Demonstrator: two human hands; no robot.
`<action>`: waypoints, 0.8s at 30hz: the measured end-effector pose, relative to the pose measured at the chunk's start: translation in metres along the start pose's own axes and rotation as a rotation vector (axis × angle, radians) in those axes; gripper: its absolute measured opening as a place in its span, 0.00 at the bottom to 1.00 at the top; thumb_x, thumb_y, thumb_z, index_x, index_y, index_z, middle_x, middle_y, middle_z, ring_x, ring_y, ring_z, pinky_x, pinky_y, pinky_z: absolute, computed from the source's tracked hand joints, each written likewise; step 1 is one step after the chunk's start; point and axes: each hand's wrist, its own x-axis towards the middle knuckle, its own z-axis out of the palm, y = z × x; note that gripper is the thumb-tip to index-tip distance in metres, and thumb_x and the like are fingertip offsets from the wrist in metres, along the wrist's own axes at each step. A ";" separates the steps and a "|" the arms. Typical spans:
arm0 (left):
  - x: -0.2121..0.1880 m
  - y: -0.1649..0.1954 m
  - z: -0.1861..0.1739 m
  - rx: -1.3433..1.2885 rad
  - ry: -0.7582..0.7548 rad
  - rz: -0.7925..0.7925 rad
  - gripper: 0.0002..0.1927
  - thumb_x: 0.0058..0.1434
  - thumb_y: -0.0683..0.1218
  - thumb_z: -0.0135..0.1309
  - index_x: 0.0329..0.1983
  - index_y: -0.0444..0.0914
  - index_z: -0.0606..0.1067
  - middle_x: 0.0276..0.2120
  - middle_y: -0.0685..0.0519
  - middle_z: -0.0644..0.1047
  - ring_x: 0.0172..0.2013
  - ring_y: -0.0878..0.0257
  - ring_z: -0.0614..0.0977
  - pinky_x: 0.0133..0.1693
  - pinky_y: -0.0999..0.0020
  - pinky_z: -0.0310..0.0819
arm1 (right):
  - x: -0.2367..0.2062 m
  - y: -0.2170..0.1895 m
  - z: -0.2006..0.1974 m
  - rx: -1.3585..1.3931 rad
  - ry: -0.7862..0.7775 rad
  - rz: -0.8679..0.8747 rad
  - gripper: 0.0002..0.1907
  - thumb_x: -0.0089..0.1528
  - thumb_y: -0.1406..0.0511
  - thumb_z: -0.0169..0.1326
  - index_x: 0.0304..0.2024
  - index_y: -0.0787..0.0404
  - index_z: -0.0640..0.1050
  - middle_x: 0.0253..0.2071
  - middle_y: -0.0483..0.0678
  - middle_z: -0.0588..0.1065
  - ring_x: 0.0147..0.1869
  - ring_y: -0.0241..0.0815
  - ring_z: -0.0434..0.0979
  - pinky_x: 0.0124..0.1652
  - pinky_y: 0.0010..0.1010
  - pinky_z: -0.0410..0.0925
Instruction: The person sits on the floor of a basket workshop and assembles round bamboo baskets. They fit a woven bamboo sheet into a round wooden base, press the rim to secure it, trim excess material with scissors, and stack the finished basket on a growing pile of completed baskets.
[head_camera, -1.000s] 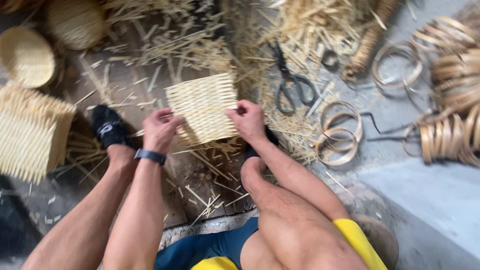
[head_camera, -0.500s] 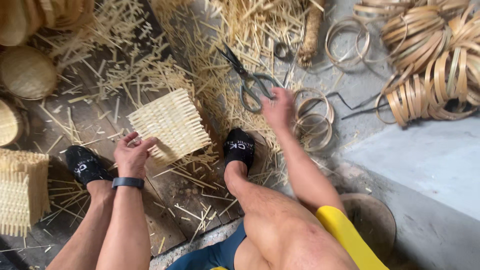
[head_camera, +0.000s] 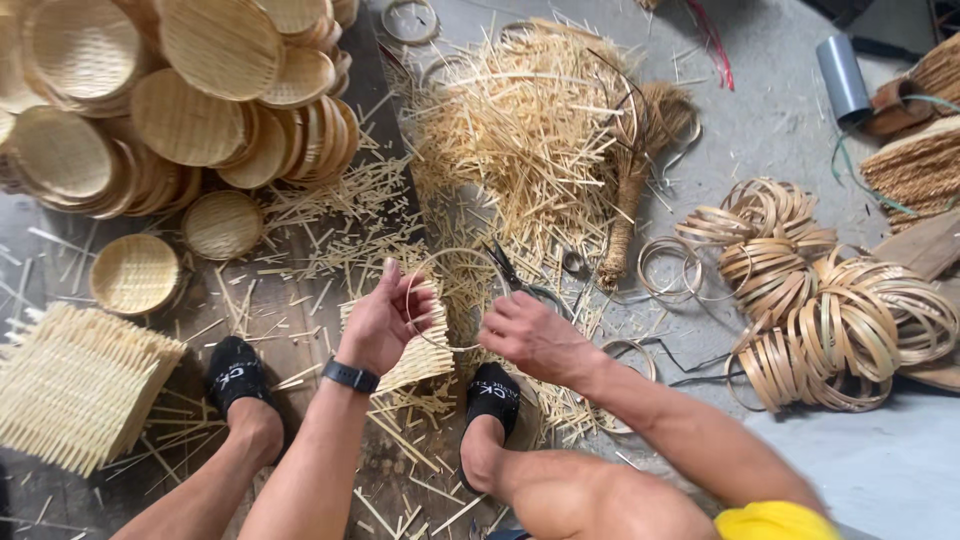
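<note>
Bamboo ring (head_camera: 455, 298), thin and round, sits between both hands at mid-frame, just above a square woven mat (head_camera: 415, 345) that the left hand (head_camera: 385, 320) also holds. Head view, the only one: left hand closed around the mat's far edge and the ring's left side, fingers curled, thumb on top; a dark wristband (head_camera: 350, 376) on that wrist. Right hand (head_camera: 535, 338) pinches the ring's near-right arc, fingers closed on it. Ring hangs over the mat, touching or nearly so; exact contact hard to tell. Scissors (head_camera: 520, 280) lie on the floor just beyond the right hand, half buried in a pile of bamboo splints (head_camera: 525, 130). Far left, stacks of finished round baskets (head_camera: 180, 110); near left, a stack of square mats (head_camera: 75, 385). Right, a heap of loose bamboo hoops (head_camera: 830, 310). Black sandals (head_camera: 235, 372) on both feet, either side of the mat. Judgement: the step in hand looks like seating the ring on the mat; the next move calls for centring the ring on the weave and pressing evenly with both hands so the mat does not skew.
</note>
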 end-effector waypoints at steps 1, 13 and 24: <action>-0.011 0.008 0.001 -0.083 -0.048 0.034 0.19 0.63 0.57 0.57 0.36 0.35 0.79 0.21 0.58 0.72 0.23 0.69 0.71 0.23 0.75 0.65 | 0.017 -0.004 -0.020 0.099 0.041 0.000 0.06 0.57 0.63 0.59 0.34 0.58 0.79 0.34 0.45 0.73 0.42 0.45 0.74 0.43 0.36 0.69; -0.117 0.059 -0.053 -0.155 -0.248 0.169 0.15 0.66 0.51 0.55 0.28 0.37 0.75 0.16 0.61 0.65 0.17 0.71 0.62 0.19 0.75 0.54 | 0.132 -0.042 -0.063 1.710 0.025 0.913 0.21 0.67 0.53 0.56 0.31 0.64 0.82 0.16 0.40 0.66 0.18 0.31 0.63 0.20 0.24 0.60; -0.109 0.058 -0.077 -0.114 -0.205 0.227 0.15 0.66 0.46 0.56 0.23 0.44 0.70 0.14 0.64 0.63 0.15 0.72 0.59 0.18 0.74 0.51 | 0.142 -0.056 -0.018 1.871 0.059 0.937 0.26 0.66 0.56 0.60 0.15 0.50 0.66 0.12 0.34 0.58 0.14 0.31 0.54 0.14 0.24 0.51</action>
